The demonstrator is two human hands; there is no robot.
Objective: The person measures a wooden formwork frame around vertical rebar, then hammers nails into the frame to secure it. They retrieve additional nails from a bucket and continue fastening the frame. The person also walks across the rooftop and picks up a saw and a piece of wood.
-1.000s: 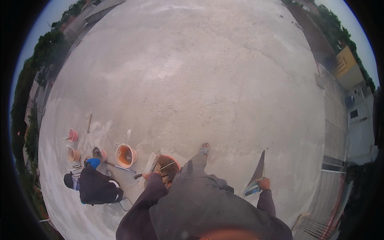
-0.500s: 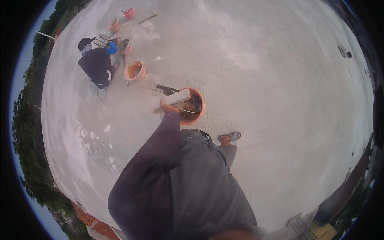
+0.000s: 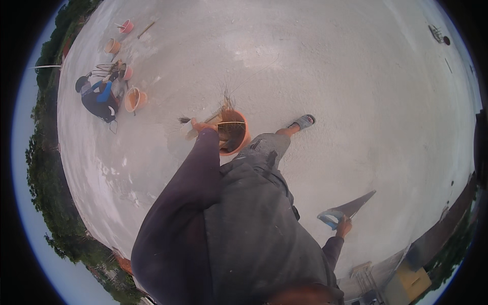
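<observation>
My left hand is closed at the side of an orange bucket, gripping its thin pale handle together with a pale board. Brown bristly strands stick up out of the bucket, and a dark tuft pokes out beyond my fingers. Off to the right, low in the picture, my right hand is closed on what looks like a handsaw, with a tapering dark blade and a blue-and-white grip end. My fingers partly hide that grip.
At the far left a person crouches beside several buckets, among them an orange one and a pink one. A long-handled tool lies behind them. My sandalled foot is on the grey concrete floor. Trees border the left edge.
My right hand has come into view at the lower right with the saw-like tool. The bucket in my left hand has shifted slightly left, and my sandalled foot has stepped forward.
</observation>
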